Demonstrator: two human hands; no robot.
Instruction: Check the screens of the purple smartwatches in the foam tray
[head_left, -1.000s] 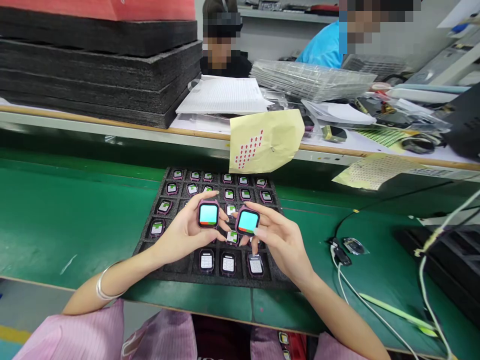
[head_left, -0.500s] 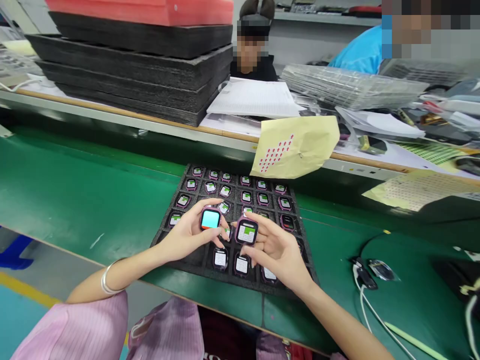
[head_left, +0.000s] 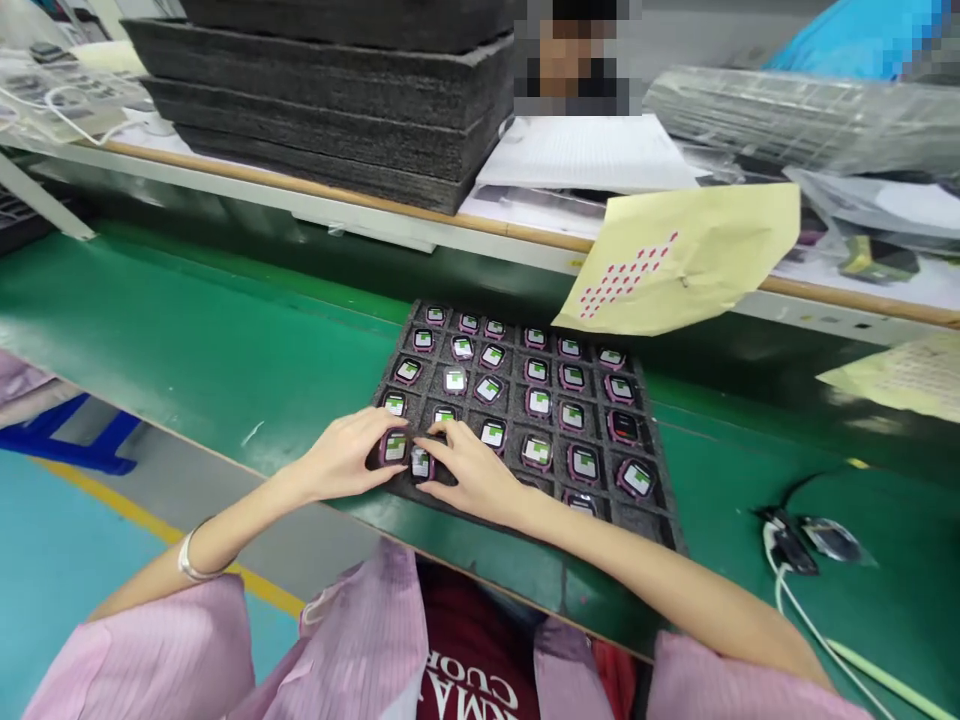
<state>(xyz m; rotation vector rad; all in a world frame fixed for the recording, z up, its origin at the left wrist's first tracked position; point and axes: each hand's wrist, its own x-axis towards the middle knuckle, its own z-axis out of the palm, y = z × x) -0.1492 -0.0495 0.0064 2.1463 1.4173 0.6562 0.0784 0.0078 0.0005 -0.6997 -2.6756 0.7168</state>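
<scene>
A black foam tray [head_left: 660, 500] with square compartments lies on the green bench, filled with several pink-rimmed smartwatches, most with lit white and green screens. At its front left corner, my left hand [head_left: 349, 455] pinches a watch [head_left: 394, 447] between thumb and fingers. My right hand [head_left: 472, 470] grips another watch [head_left: 422, 463] just to the right of it, thumb below and fingers above. One watch [head_left: 622, 426] on the right side shows a darker screen.
Black foam trays [head_left: 322, 110] are stacked on the shelf behind. A yellow paper [head_left: 675, 270] hangs from the shelf edge. Cables [head_left: 787, 550] and a pale green stick [head_left: 885, 680] lie at the right. A person [head_left: 574, 60] is across the shelf.
Both hands have come down from above the tray's middle to its front left corner, each with a watch. The camera view has shifted, and more of the bench's left side shows.
</scene>
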